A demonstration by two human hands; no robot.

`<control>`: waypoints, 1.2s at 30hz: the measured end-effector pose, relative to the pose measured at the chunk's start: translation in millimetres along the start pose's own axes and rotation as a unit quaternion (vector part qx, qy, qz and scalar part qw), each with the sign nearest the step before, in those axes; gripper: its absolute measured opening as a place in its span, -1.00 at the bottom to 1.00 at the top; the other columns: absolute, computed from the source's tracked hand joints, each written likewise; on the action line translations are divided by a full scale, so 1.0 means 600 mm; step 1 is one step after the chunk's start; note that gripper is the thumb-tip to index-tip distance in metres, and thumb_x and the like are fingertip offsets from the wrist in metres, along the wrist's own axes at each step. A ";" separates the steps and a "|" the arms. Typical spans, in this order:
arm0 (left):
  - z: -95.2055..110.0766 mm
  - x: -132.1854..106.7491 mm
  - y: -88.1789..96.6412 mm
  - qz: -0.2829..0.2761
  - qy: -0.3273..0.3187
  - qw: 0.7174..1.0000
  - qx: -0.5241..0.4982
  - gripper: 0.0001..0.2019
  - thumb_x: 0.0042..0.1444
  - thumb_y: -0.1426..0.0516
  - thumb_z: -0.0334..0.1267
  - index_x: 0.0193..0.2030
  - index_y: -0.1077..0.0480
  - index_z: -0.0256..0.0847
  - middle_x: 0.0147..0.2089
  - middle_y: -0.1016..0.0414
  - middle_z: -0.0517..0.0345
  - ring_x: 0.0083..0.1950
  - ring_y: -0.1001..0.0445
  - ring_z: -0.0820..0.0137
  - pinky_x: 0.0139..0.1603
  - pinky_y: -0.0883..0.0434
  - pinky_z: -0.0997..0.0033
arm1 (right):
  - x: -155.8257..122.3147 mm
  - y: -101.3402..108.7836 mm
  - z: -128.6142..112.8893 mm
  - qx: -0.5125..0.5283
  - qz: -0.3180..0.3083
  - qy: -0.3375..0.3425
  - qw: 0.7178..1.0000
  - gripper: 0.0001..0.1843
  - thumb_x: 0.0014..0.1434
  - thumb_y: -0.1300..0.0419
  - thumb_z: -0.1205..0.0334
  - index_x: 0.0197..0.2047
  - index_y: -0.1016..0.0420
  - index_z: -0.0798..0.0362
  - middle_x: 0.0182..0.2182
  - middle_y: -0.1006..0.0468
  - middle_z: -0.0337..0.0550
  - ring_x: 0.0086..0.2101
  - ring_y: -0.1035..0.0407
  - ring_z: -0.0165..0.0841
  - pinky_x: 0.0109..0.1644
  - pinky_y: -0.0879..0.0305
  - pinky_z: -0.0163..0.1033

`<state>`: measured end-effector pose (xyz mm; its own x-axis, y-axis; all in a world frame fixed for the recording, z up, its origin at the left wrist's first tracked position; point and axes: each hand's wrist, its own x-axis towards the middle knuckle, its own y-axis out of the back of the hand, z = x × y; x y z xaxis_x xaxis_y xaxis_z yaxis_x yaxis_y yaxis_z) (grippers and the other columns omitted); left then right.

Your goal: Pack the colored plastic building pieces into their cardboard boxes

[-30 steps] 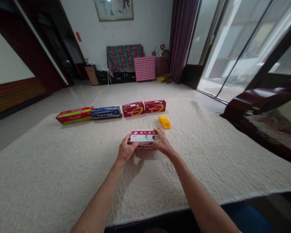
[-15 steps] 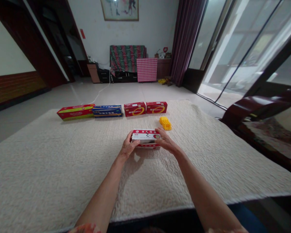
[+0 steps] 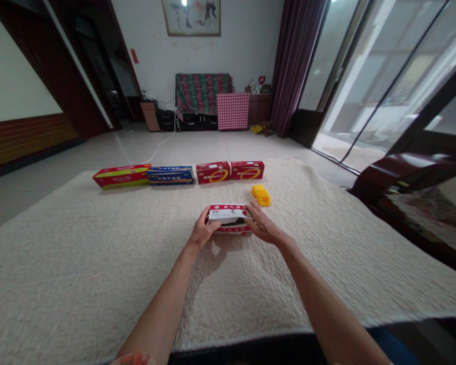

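Note:
A red and white cardboard box (image 3: 230,214) with a dark pen mark on its top rests on the quilted cover, its long side toward me. My left hand (image 3: 203,230) grips its left end, thumb at the near top edge. At the right end my right hand (image 3: 263,223) holds the box, fingers over the corner of the lid. A dark gap shows under the lid's near edge, wider toward the right. What is inside the box cannot be made out. Just beyond my right hand lies a yellow textured object (image 3: 261,195).
Along the far side stand a red and yellow-green box (image 3: 121,176), a blue box (image 3: 170,175) and two red boxes (image 3: 213,173), (image 3: 247,170). The cream quilted cover (image 3: 117,263) spreads beneath everything. To the right is a dark wooden armrest (image 3: 399,170).
The lid's near edge has lifted slightly at the right, so the dark gap is wider. Both hands stay on the box. The view has shifted a little.

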<state>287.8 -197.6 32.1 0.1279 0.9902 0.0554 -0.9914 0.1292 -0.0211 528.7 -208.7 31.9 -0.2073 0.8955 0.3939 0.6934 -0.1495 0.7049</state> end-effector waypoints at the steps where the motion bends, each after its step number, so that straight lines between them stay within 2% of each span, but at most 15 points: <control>1: 0.000 0.000 0.000 0.001 0.000 1.000 0.000 -0.24 -0.08 -0.25 -0.26 0.32 -0.20 -0.22 0.17 -0.47 -0.08 0.20 -0.41 0.17 0.24 -0.32 0.19 | 0.001 0.002 -0.002 -0.006 0.002 0.007 1.000 -0.53 0.22 -0.04 0.10 0.15 -0.34 0.07 0.22 -0.32 0.18 0.25 -0.17 -0.06 0.26 -0.15 0.16; 8: -0.003 0.005 -0.003 0.018 -0.004 1.000 0.013 -0.21 -0.12 -0.25 -0.28 0.33 -0.19 -0.24 0.19 -0.45 -0.09 0.20 -0.40 0.14 0.22 -0.33 0.15 | 0.020 0.011 -0.033 -0.052 0.030 0.050 0.997 -0.64 0.30 0.08 0.18 0.02 -0.43 0.08 0.08 -0.45 0.10 0.14 -0.28 -0.13 0.25 -0.17 0.08; 12: -0.001 0.006 -0.005 0.014 -0.005 0.999 0.048 -0.21 -0.11 -0.23 -0.30 0.34 -0.18 -0.22 0.18 -0.45 -0.05 0.19 -0.40 0.16 0.21 -0.33 0.20 | 0.028 0.024 -0.040 -0.060 0.039 0.045 0.996 -0.68 0.32 0.08 0.17 -0.05 -0.45 0.03 -0.12 -0.56 0.00 -0.05 -0.42 -0.16 0.09 -0.31 0.03; 14: 0.000 0.007 -0.005 0.020 -0.002 0.998 0.064 -0.21 -0.11 -0.23 -0.29 0.35 -0.16 -0.23 0.20 -0.43 -0.06 0.21 -0.39 0.15 0.23 -0.31 0.19 | 0.035 0.032 -0.038 -0.054 0.060 0.028 0.996 -0.69 0.30 0.02 0.13 -0.01 -0.43 0.02 -0.15 -0.58 -0.02 -0.12 -0.45 -0.17 0.00 -0.35 -0.01; 17: 0.001 0.009 -0.006 0.037 0.003 0.997 0.066 -0.18 -0.11 -0.24 -0.29 0.36 -0.14 -0.25 0.26 -0.37 -0.12 0.25 -0.35 0.11 0.23 -0.31 0.19 | 0.054 0.037 -0.031 -0.020 0.123 -0.022 0.992 -0.62 0.19 -0.12 0.06 0.02 -0.41 0.06 -0.18 -0.61 -0.03 -0.20 -0.48 -0.20 -0.11 -0.37 -0.09; 22: -0.002 0.010 -0.010 0.041 0.002 0.997 0.066 -0.17 -0.11 -0.26 -0.30 0.37 -0.13 -0.27 0.33 -0.26 -0.21 0.30 -0.30 0.06 0.19 -0.34 0.19 | 0.091 0.031 -0.021 -0.016 0.209 -0.090 0.974 -0.65 0.17 -0.09 -0.04 -0.19 -0.50 0.04 -0.46 -0.54 -0.14 -0.42 -0.42 -0.27 -0.27 -0.33 -0.16; 24: -0.005 0.011 -0.009 0.049 -0.011 0.995 0.083 -0.17 -0.09 -0.26 -0.28 0.37 -0.11 -0.27 0.35 -0.21 -0.23 0.30 -0.29 0.06 0.16 -0.37 0.20 | 0.103 0.027 -0.016 -0.022 0.243 -0.101 0.964 -0.65 0.15 -0.10 -0.04 -0.18 -0.48 0.05 -0.42 -0.53 -0.13 -0.38 -0.40 -0.26 -0.23 -0.33 -0.14; 28: -0.003 0.009 -0.005 0.057 -0.074 0.985 0.142 -0.21 -0.07 -0.25 -0.26 0.35 -0.14 -0.20 0.39 -0.11 -0.18 0.30 -0.26 0.05 0.06 -0.44 0.19 | 0.116 0.023 -0.004 -0.047 0.319 -0.122 0.939 -0.61 0.06 -0.14 0.05 -0.09 -0.40 0.08 -0.21 -0.48 0.03 -0.19 -0.35 -0.16 -0.08 -0.30 -0.03; 30: 0.002 0.009 -0.003 0.045 -0.118 0.977 0.171 -0.26 -0.08 -0.24 -0.29 0.31 -0.20 -0.18 0.39 -0.11 -0.13 0.32 -0.23 0.06 0.12 -0.42 0.16 | 0.114 0.020 -0.001 -0.055 0.319 -0.123 0.938 -0.67 0.05 -0.13 0.11 -0.12 -0.40 0.07 -0.24 -0.48 0.01 -0.22 -0.35 -0.17 -0.10 -0.30 -0.03; 33: 0.013 0.013 -0.003 0.025 -0.182 0.960 0.213 -0.34 -0.10 -0.21 -0.37 0.23 -0.30 -0.20 0.35 -0.18 -0.10 0.36 -0.19 0.10 0.29 -0.29 0.12 | 0.103 0.010 -0.001 -0.057 0.272 -0.111 0.954 -0.80 0.07 -0.10 0.16 -0.26 -0.43 0.04 -0.41 -0.48 -0.09 -0.36 -0.36 -0.23 -0.18 -0.31 -0.09; 36: 0.021 0.024 -0.007 0.022 -0.204 0.949 0.241 -0.42 -0.13 -0.17 -0.44 0.14 -0.40 -0.25 0.25 -0.31 -0.11 0.31 -0.26 0.11 0.35 -0.21 0.11 | 0.092 -0.003 -0.005 -0.059 0.232 -0.100 0.966 -0.73 0.07 -0.12 0.11 -0.19 -0.46 0.06 -0.35 -0.53 -0.06 -0.35 -0.40 -0.23 -0.16 -0.33 -0.09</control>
<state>293.5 -184.4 45.9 0.1626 0.8790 0.4482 -0.9055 -0.0475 0.4218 514.0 -160.5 54.2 0.2530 0.7816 0.5702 0.5939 -0.5907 0.5462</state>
